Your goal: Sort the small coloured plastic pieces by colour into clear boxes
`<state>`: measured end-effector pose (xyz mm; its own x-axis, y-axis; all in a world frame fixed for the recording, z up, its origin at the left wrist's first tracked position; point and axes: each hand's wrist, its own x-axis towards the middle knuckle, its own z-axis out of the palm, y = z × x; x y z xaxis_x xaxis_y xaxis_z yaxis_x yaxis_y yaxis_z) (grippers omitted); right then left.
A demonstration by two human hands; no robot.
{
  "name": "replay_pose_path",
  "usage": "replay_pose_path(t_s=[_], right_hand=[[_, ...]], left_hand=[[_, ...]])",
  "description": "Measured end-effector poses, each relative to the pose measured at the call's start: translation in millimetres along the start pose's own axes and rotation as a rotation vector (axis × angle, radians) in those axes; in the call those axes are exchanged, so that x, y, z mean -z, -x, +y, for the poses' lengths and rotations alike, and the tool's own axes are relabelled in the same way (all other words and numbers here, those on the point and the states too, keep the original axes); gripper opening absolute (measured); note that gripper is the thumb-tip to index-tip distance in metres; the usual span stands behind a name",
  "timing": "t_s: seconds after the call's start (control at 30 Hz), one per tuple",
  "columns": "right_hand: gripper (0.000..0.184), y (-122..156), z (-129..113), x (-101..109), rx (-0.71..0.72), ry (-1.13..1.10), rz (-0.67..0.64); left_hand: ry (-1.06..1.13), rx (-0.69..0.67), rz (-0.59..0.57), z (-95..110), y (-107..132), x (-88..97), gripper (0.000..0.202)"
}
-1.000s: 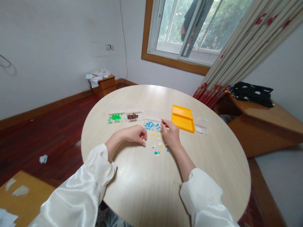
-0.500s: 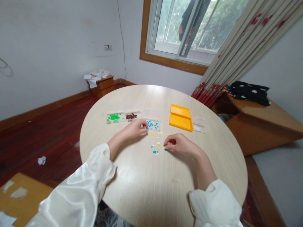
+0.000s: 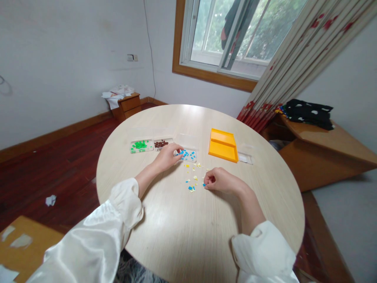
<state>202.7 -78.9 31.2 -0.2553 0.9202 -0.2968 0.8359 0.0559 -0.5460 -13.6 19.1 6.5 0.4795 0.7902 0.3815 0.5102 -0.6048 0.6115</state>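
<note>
At the left end of a clear tray [image 3: 193, 160] of small blue pieces [image 3: 188, 153], my left hand [image 3: 167, 156] hovers or rests with thumb and forefinger curved and a gap between them. Its fingertips reach over the blue pieces; whether they touch any is too small to make out. My right hand [image 3: 220, 179] is low over the table, pinching a small blue toy brick [image 3: 204, 184] at its fingertips. Between the hands lie scattered yellow and cream pieces [image 3: 194, 178] and a little cluster with blue bricks [image 3: 190, 188].
Clear boxes hold green pieces [image 3: 141, 146] and brown pieces [image 3: 161, 144] on the left. A yellow two-part tray [image 3: 223, 151] stands at the back right, beside a small clear box [image 3: 245, 158]. The round table [image 3: 176, 236] has its far edge near the window wall.
My right fingers have closed on the blue brick near the table. My left thumb and forefinger have parted slightly over the blue tray. The whole view has shifted a little.
</note>
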Motion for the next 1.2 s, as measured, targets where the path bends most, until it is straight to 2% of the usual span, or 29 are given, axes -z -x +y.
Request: replay_pose_path(t_s=[0.03,0.17,0.23,0.3,0.63,0.7,0.73,0.87,0.93,0.97,1.1,1.2], right_hand=[[0.007,0.0,0.4,-0.2,0.011,0.004,0.0],[0.01,-0.3,2.2,-0.6,0.039,0.01,-0.014],[0.007,-0.8,2.9,-0.3,0.03,0.001,-0.026],[0.004,-1.1,2.7,0.1,0.011,-0.017,-0.037],[0.007,1.1,-6.7,0.1,0.003,0.011,-0.037],[0.008,1.5,-7.1,0.3,0.018,0.02,-0.031],[0.008,1.8,-7.3,0.4,0.022,0.022,-0.029],[0.011,3.2,-9.4,1.5,0.003,0.01,-0.024],[0.015,3.9,-11.1,1.7,-0.001,0.01,-0.011],[0.017,4.1,-11.9,1.7,0.002,0.016,-0.002],[0.021,3.4,-14.7,0.7,0.015,0.053,0.017],[0.017,2.0,-14.5,-0.5,0.019,0.075,0.017]], left_hand=[[0.023,-0.024,-0.072,5.1,2.4,1.8,0.013],[0.122,-0.093,-0.522,23.8,13.1,5.5,0.007],[0.143,-0.113,-0.667,28.2,16.7,4.0,0.007],[0.14,-0.132,-0.719,29.4,18.4,1.5,0.006],[0.1,-0.116,-0.762,28.2,18.0,-0.1,0.006],[0.113,-0.099,-0.724,29.5,17.0,1.5,0.006],[0.114,-0.085,-0.655,29.9,15.9,2.3,0.007],[0.073,-0.021,-0.165,25.4,7.5,2.1,0.008],[0.034,0.002,0.014,18.6,2.3,-0.2,0.008],[0.014,0.007,0.065,14.5,-0.1,-1.7,0.008],[-0.04,0.03,0.148,1.9,-5.2,-6.2,0.008],[-0.01,0.007,0.09,4.9,-2.6,-4.3,0.011]])
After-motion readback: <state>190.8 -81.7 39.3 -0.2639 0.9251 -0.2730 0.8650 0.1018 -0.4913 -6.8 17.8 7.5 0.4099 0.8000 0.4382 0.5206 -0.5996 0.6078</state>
